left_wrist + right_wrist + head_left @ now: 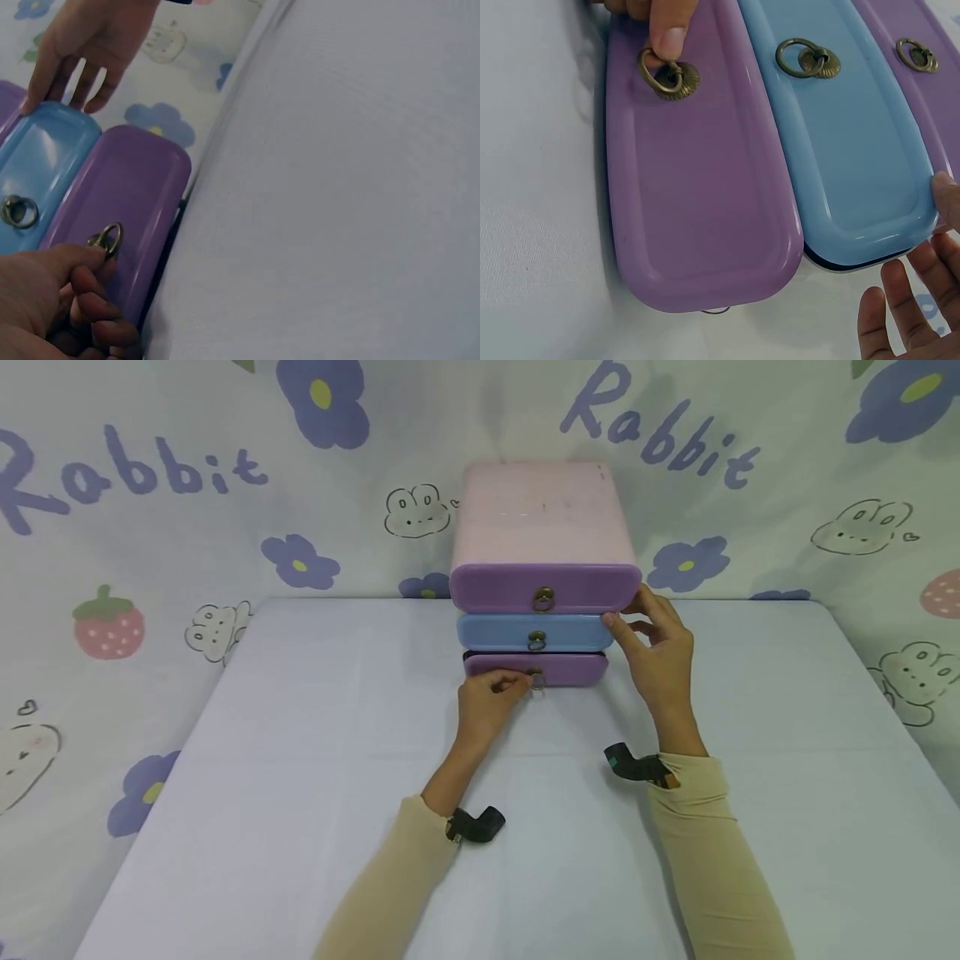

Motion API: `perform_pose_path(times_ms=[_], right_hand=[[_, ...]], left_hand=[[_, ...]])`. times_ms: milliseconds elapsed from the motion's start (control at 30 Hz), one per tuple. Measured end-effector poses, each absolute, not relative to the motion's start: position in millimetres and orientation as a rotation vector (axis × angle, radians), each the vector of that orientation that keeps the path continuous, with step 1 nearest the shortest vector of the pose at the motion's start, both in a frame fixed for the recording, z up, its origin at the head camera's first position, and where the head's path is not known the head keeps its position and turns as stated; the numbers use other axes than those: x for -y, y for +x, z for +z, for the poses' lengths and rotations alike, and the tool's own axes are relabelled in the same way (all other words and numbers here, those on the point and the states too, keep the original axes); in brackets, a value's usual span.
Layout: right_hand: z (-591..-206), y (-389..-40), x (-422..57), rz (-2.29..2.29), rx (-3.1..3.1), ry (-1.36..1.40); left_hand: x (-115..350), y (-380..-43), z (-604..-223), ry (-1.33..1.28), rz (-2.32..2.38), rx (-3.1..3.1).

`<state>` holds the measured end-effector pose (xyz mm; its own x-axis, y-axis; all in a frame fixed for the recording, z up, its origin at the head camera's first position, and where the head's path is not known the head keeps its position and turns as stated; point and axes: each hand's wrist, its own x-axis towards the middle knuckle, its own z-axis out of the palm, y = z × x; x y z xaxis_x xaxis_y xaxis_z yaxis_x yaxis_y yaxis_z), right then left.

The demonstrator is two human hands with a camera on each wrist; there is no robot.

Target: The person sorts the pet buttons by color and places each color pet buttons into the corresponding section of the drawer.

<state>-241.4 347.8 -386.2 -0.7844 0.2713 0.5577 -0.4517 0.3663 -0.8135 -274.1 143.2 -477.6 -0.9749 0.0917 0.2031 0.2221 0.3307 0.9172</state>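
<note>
A stack of drawers with a pink top [543, 514] stands at the back of the table, its fronts purple, blue and purple. My left hand [491, 697] pinches the brass ring pull [660, 73] on the bottom purple drawer [705, 165] between thumb and fingers. That drawer front stands a little forward of the blue drawer [855, 127]. At the stack's right side, my right hand [660, 652] rests its thumb at the edge between the blue drawer and the top purple drawer [495, 587]. Its other fingers extend along the side, partly hidden in the head view.
A white cloth covers the table [300, 777]. Behind the stack hangs a printed curtain [360, 485] with flowers, rabbits and lettering. Black wrist cameras [480, 824] sit at both sleeve cuffs.
</note>
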Motion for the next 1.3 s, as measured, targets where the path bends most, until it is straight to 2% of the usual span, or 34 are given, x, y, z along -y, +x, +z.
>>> perform_pose_path(times_ms=[867,1300], right_hand=[[-385.4,-240.5,-346.9,1.438,1.994,0.177],[-414.7,-262.9,-357.5,1.063,1.976,0.239]], left_hand=[[-145.6,-285.6,-478.7,-0.282,-1.756,2.449],[-146.3,-285.4,-479.5,-0.289,-1.752,2.449]])
